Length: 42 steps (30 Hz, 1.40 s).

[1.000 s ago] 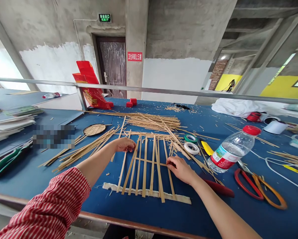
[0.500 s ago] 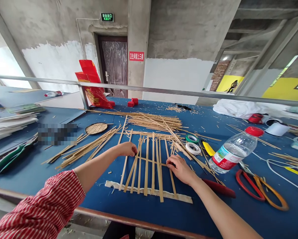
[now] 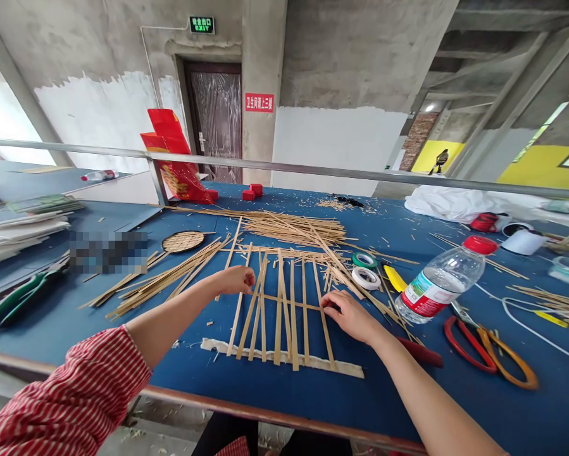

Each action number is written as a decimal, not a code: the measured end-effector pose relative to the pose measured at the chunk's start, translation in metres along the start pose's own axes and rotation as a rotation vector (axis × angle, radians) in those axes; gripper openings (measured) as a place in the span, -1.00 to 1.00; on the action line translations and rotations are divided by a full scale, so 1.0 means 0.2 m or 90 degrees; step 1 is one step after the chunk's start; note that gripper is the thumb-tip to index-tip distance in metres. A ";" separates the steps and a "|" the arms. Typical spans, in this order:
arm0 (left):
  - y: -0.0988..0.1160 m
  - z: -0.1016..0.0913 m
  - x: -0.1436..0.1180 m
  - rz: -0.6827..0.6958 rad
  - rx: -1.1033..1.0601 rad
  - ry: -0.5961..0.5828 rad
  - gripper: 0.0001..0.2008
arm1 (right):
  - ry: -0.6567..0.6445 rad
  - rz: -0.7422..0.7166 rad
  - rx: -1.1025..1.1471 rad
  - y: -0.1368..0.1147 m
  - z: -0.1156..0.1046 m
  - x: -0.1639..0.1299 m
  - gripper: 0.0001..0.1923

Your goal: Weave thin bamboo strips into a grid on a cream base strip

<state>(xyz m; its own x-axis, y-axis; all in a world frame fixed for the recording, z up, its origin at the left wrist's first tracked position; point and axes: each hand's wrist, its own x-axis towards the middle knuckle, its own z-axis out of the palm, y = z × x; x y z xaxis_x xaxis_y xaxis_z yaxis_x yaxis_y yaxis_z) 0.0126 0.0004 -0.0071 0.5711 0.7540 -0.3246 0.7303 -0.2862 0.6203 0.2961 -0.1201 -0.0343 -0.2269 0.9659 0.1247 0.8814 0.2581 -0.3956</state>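
Several pale bamboo strips [image 3: 306,316] lie side by side on the blue table, lower ends over a white cloth band [image 3: 350,368]. A thin bamboo strip [image 3: 271,297] runs crosswise among them, between my hands. At its left end, my left hand [image 3: 237,280] is closed, fingertips pinched by the strip. My right hand [image 3: 345,311] pinches the right end between thumb and fingers, beside the outermost lengthwise strip. How the crosswise strip passes over or under each one is too small to tell.
Bamboo piles [image 3: 293,229] lie behind, with another bundle [image 3: 175,278] and a round woven piece [image 3: 183,241] at left. On the right are tape rolls [image 3: 366,278], a water bottle [image 3: 438,282], and scissors [image 3: 471,345]. A metal rail [image 3: 275,166] crosses behind.
My left hand has shifted slightly left and up. Some middle lengthwise strips lie at different slants, one with its top further left. My right hand stays by the crosswise strip's right end.
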 end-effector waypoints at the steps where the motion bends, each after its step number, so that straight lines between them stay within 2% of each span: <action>1: -0.01 -0.01 -0.02 -0.007 -0.011 0.001 -0.81 | -0.009 0.011 -0.002 0.01 -0.01 -0.01 -0.88; 6: -0.04 -0.03 -0.09 -0.046 -0.070 0.002 -0.72 | -0.038 0.054 -0.017 0.06 -0.07 -0.04 -0.89; 11: 0.00 -0.01 -0.12 -0.054 -0.123 -0.014 -0.66 | -0.043 0.040 -0.029 0.07 -0.09 -0.05 -0.88; 21: -0.06 0.02 -0.22 -0.079 -0.125 -0.018 -0.75 | -0.083 0.042 -0.086 -0.01 -0.10 -0.05 -0.82; 23: -0.06 0.02 -0.23 -0.083 -0.119 -0.019 -0.78 | -0.064 0.018 -0.101 -0.07 -0.09 -0.03 -0.83; 25: -0.06 0.03 -0.23 -0.082 -0.110 -0.016 -0.80 | -0.055 -0.047 -0.090 -0.15 -0.08 0.01 -0.81; 28: -0.07 0.04 -0.23 -0.071 -0.093 -0.004 -0.83 | -0.086 -0.148 -0.081 -0.29 -0.02 0.09 -0.74; 31: -0.08 0.05 -0.24 -0.060 -0.077 0.001 -0.83 | -0.103 -0.187 -0.123 -0.37 0.03 0.15 -0.70; 38: -0.16 0.05 -0.27 -0.018 -0.032 0.004 -0.83 | -0.116 -0.252 -0.179 -0.39 0.04 0.18 -0.78; 42: -0.19 0.04 -0.28 0.001 0.001 0.004 -0.83 | -0.113 -0.249 -0.208 -0.36 0.03 0.19 -0.75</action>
<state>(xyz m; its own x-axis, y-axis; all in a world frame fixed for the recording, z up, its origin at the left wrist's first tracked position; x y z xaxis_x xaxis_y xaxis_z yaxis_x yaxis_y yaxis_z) -0.0435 -0.0362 -0.0180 0.5694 0.7574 -0.3195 0.7302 -0.2876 0.6197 0.2206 -0.1030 -0.0069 -0.6058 0.7947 0.0386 0.7936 0.6070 -0.0428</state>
